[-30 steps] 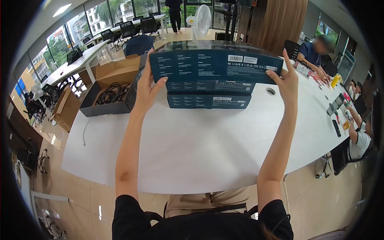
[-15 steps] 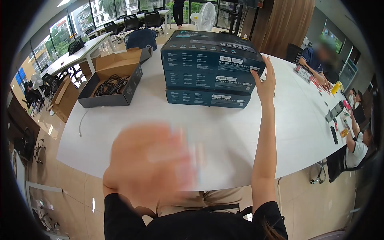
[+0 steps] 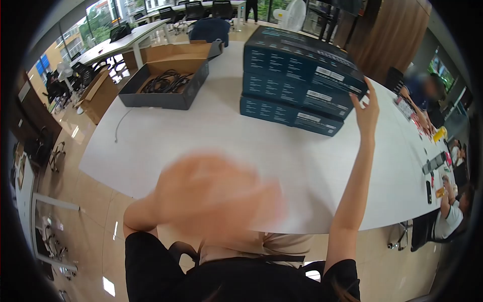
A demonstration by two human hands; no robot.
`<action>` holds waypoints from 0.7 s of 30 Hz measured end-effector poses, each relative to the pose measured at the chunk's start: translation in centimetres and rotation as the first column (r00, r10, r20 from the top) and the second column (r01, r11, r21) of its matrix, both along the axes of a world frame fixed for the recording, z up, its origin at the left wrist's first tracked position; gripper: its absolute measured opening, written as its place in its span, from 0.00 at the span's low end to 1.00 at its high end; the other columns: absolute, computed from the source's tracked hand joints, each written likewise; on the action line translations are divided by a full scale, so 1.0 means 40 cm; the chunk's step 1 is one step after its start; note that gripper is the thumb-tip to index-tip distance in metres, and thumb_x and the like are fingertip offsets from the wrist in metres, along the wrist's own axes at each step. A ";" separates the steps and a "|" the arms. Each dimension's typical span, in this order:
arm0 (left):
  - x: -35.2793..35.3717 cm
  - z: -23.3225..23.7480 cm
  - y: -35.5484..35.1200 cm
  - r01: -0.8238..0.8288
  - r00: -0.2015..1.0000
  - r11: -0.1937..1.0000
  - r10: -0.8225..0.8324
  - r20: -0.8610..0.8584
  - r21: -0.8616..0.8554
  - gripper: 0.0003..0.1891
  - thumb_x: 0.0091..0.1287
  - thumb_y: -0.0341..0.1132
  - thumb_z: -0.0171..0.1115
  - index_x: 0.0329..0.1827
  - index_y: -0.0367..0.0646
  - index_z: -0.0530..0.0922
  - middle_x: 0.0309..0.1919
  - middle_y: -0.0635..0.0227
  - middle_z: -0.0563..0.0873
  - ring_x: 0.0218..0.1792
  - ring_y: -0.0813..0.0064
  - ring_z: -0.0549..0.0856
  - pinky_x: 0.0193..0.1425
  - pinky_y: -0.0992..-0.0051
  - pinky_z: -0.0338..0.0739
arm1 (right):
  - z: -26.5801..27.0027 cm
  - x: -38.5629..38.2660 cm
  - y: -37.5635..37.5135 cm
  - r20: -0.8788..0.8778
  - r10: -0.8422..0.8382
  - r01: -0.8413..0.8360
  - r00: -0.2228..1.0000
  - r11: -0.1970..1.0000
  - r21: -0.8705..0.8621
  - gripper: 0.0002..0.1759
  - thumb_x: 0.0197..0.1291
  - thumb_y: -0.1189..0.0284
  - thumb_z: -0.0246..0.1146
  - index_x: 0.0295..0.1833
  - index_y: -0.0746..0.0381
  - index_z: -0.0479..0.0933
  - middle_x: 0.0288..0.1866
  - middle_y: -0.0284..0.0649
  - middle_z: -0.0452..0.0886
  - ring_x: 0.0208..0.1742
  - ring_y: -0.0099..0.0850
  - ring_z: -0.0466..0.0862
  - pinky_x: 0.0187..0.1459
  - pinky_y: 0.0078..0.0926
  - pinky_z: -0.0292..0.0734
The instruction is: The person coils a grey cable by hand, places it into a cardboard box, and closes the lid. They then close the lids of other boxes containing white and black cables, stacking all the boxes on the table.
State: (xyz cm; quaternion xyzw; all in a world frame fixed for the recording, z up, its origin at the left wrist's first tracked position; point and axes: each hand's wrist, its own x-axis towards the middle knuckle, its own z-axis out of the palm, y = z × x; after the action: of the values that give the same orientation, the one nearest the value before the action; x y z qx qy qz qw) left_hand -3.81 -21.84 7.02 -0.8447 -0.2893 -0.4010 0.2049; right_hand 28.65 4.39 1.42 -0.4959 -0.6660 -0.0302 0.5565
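Observation:
Three dark teal cartons stand stacked on the white table [image 3: 196, 136], with small printed text and white barcode labels on their fronts. My right hand [image 3: 367, 109] rests at the right corner of the top carton [image 3: 302, 55], thumb by the front face and fingers spread along the side. Below it are the middle carton [image 3: 282, 90] and the bottom carton [image 3: 282, 113], which are slightly offset. My left hand [image 3: 216, 196] is raised close to the camera, in front of the stack and apart from it. Motion blurs its fingers, so anything in them cannot be made out.
An open grey box [image 3: 161, 99] with black cables [image 3: 166, 82] sits left of the stack. A thin pale cord [image 3: 117, 128] lies near it. At the right, people sit by a dark phone [image 3: 428, 192] and small items. A white fan [image 3: 293, 16] stands behind.
The view has turned left and tilted, so stack and open box appear further right and higher. My left hand stays blurred near the camera. My right hand remains at the top carton's corner.

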 end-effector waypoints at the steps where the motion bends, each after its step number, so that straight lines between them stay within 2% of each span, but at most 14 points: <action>1: -0.068 -0.045 0.097 -0.014 0.996 0.998 0.009 -0.090 -0.061 0.15 0.52 0.25 0.64 0.44 0.48 0.79 0.38 0.69 0.82 0.42 0.69 0.80 0.45 0.68 0.73 | 0.004 -0.002 -0.004 -0.006 -0.007 0.007 1.000 1.000 -0.007 0.30 0.52 0.72 0.67 0.63 0.52 0.68 0.59 0.35 0.75 0.55 0.34 0.75 0.48 0.34 0.73; 2: -0.105 -0.062 0.157 -0.136 0.988 0.988 0.130 -0.084 -0.073 0.15 0.53 0.29 0.64 0.46 0.47 0.78 0.43 0.67 0.82 0.46 0.67 0.79 0.52 0.65 0.71 | 0.005 0.000 -0.003 -0.002 -0.012 0.012 1.000 1.000 -0.006 0.30 0.53 0.71 0.67 0.63 0.52 0.68 0.58 0.36 0.75 0.55 0.34 0.75 0.49 0.34 0.73; 3: -0.169 -0.094 0.221 -0.302 0.952 0.939 0.287 -0.111 -0.163 0.20 0.54 0.30 0.64 0.52 0.45 0.76 0.49 0.65 0.80 0.53 0.65 0.77 0.62 0.62 0.66 | 0.003 0.003 0.001 0.002 -0.017 0.017 1.000 1.000 -0.006 0.30 0.53 0.71 0.67 0.63 0.52 0.68 0.58 0.36 0.75 0.55 0.34 0.76 0.49 0.34 0.73; 4: -0.251 -0.145 0.286 -0.494 0.869 0.837 0.467 -0.166 -0.235 0.28 0.53 0.33 0.65 0.60 0.46 0.70 0.57 0.65 0.75 0.61 0.66 0.71 0.69 0.58 0.56 | 0.000 0.006 0.006 -0.005 -0.003 0.003 1.000 1.000 -0.007 0.29 0.54 0.71 0.67 0.63 0.52 0.69 0.57 0.37 0.75 0.55 0.34 0.76 0.48 0.34 0.73; 5: -0.339 -0.206 0.343 -0.668 0.743 0.693 0.642 -0.189 -0.271 0.34 0.53 0.35 0.66 0.65 0.47 0.65 0.64 0.67 0.68 0.65 0.68 0.66 0.71 0.54 0.49 | -0.004 0.008 0.012 -0.002 -0.015 0.015 1.000 1.000 -0.007 0.29 0.54 0.71 0.66 0.63 0.52 0.68 0.57 0.37 0.76 0.55 0.34 0.77 0.48 0.34 0.74; 7: -0.530 -0.336 0.441 -0.850 0.526 0.504 0.816 -0.238 -0.152 0.33 0.52 0.37 0.68 0.62 0.50 0.66 0.60 0.71 0.70 0.63 0.69 0.67 0.72 0.52 0.47 | -0.001 0.009 0.011 -0.004 0.044 -0.044 0.999 0.999 0.005 0.29 0.54 0.71 0.66 0.63 0.52 0.68 0.57 0.38 0.76 0.55 0.35 0.77 0.49 0.35 0.74; 10: -0.601 -0.348 0.451 -0.765 0.642 0.584 0.720 -0.264 -0.270 0.26 0.48 0.35 0.70 0.51 0.47 0.72 0.45 0.69 0.75 0.54 0.67 0.74 0.70 0.50 0.51 | -0.009 0.021 0.027 0.007 0.021 -0.021 1.000 1.000 0.012 0.28 0.55 0.72 0.65 0.63 0.52 0.68 0.57 0.39 0.75 0.54 0.36 0.77 0.49 0.34 0.75; 13: -0.622 -0.366 0.476 -0.618 0.784 0.751 0.612 -0.107 -0.233 0.18 0.47 0.32 0.69 0.42 0.46 0.74 0.37 0.69 0.74 0.49 0.66 0.75 0.68 0.51 0.55 | -0.005 0.016 0.024 0.036 0.014 -0.015 0.999 1.000 0.019 0.28 0.56 0.72 0.64 0.63 0.52 0.68 0.58 0.40 0.75 0.54 0.36 0.78 0.49 0.33 0.75; 14: -0.613 -0.367 0.471 -0.581 0.814 0.793 0.571 -0.105 -0.182 0.13 0.48 0.31 0.67 0.37 0.45 0.75 0.36 0.69 0.74 0.46 0.66 0.75 0.62 0.59 0.63 | -0.003 0.010 0.019 0.038 -0.002 0.001 0.999 1.000 0.018 0.27 0.57 0.73 0.63 0.64 0.53 0.68 0.58 0.41 0.75 0.53 0.36 0.78 0.49 0.32 0.75; 17: -0.581 -0.358 0.432 -0.514 0.857 0.825 0.504 -0.103 -0.234 0.13 0.49 0.30 0.66 0.39 0.43 0.76 0.33 0.65 0.73 0.42 0.63 0.75 0.51 0.65 0.68 | -0.002 0.011 0.020 0.016 0.013 -0.013 1.000 1.000 -0.002 0.27 0.58 0.73 0.63 0.64 0.53 0.68 0.58 0.41 0.75 0.52 0.35 0.78 0.48 0.32 0.76; 18: -0.568 -0.352 0.413 -0.468 0.884 0.867 0.462 -0.072 -0.171 0.12 0.50 0.30 0.66 0.38 0.41 0.76 0.31 0.66 0.73 0.39 0.63 0.75 0.44 0.67 0.69 | 0.002 0.005 0.015 0.010 0.007 -0.006 1.000 1.000 -0.019 0.26 0.59 0.71 0.62 0.64 0.53 0.68 0.58 0.42 0.74 0.54 0.36 0.77 0.51 0.34 0.74; 21: -0.538 -0.334 0.348 -0.433 0.901 0.881 0.424 -0.088 -0.193 0.12 0.50 0.31 0.66 0.37 0.40 0.76 0.30 0.67 0.73 0.37 0.64 0.75 0.44 0.68 0.69 | 0.002 -0.002 0.013 0.106 -0.113 0.110 0.988 0.993 0.034 0.26 0.59 0.69 0.62 0.64 0.54 0.67 0.59 0.43 0.74 0.56 0.38 0.76 0.57 0.36 0.69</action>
State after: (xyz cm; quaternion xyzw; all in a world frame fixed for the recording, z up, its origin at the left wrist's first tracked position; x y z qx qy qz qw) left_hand -25.33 -7.93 -6.34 -0.7850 -0.5045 -0.2949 0.2055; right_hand 28.58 4.90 1.51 -0.5221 -0.6658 -0.0971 0.5240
